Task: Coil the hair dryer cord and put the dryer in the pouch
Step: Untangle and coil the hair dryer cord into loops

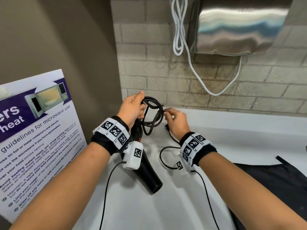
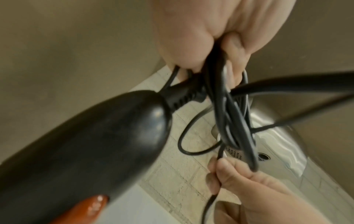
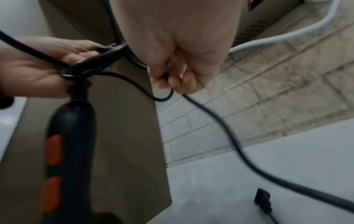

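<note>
We have the coiled cord [image 1: 152, 113] bunched in our left hand [image 1: 132, 108], fingers curled round the loops just above the hair dryer [image 1: 146, 170], which hangs below them over the white worktop [image 1: 232, 133] near its back edge; our right hand [image 1: 177, 121] pinches the loose run of cord; the cord looks springy and likely to uncoil, so pinch close to the bundle; the pouch [image 1: 274, 180] lies by the right edge.
</note>
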Demonstrator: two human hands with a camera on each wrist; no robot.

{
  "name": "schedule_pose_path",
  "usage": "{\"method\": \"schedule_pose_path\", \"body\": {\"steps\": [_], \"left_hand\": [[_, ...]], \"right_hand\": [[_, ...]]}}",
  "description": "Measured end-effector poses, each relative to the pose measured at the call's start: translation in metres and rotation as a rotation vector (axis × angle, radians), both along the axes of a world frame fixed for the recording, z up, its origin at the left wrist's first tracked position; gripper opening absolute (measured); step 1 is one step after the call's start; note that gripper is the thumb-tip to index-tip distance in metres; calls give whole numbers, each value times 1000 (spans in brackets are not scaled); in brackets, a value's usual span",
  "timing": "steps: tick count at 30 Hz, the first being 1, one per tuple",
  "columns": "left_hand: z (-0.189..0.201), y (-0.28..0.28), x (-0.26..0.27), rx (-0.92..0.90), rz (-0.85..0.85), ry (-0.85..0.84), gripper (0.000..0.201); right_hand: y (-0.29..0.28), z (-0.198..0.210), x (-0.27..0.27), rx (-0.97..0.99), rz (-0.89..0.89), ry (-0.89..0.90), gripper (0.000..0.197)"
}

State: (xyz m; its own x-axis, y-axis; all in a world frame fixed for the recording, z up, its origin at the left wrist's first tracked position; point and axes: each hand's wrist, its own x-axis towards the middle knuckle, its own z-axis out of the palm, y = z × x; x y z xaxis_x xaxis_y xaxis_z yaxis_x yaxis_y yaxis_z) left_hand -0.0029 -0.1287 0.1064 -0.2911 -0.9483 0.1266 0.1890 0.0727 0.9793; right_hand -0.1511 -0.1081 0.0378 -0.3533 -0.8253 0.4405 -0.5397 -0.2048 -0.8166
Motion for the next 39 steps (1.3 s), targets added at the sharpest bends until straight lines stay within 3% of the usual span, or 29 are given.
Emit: {"method": "schedule_pose_path", "body": {"steps": [2, 6, 10, 12, 14, 16, 18, 21, 24, 29, 35, 37, 39], "left_hand": [[0, 1, 1, 8, 21, 17, 36], [1, 0, 11, 69, 43, 75, 35], [1, -1, 27, 99, 44, 112, 35], [1, -2, 28, 96, 40, 105, 36], [2, 0, 23, 90, 31, 76, 36], [3, 3, 17, 69, 17, 43, 36], [3, 4, 10, 49, 0, 26, 37], [4, 6, 6, 32, -5, 14, 37], [4, 5, 7, 27, 2, -1, 38], [4, 3, 11, -4, -30, -88, 39], [3, -2, 9, -140, -145, -398, 39], [3, -4, 8, -197, -180, -501, 37], [5, -4, 9, -198, -212, -503, 32]], "right_hand": [[-7, 1, -14, 89, -133, -31, 22], [-7, -15, -64, 535, -364, -83, 34], [18, -31, -108, 899, -402, 271, 30], [14, -33, -108, 1000, -384, 353, 28], [8, -24, -96, 867, -341, 256, 30], [3, -12, -78, 496, -323, 29, 37], [8, 14, -50, 174, -110, -81, 39], [17, 38, -10, 124, 400, -23, 38], [23, 36, 0, 169, 575, 7, 27], [29, 30, -6, 197, 417, 125, 37], [21, 59, -2, 224, 78, 586, 22], [21, 73, 1, 186, -26, 642, 22], [23, 86, 3, 137, -116, 665, 22]]}}
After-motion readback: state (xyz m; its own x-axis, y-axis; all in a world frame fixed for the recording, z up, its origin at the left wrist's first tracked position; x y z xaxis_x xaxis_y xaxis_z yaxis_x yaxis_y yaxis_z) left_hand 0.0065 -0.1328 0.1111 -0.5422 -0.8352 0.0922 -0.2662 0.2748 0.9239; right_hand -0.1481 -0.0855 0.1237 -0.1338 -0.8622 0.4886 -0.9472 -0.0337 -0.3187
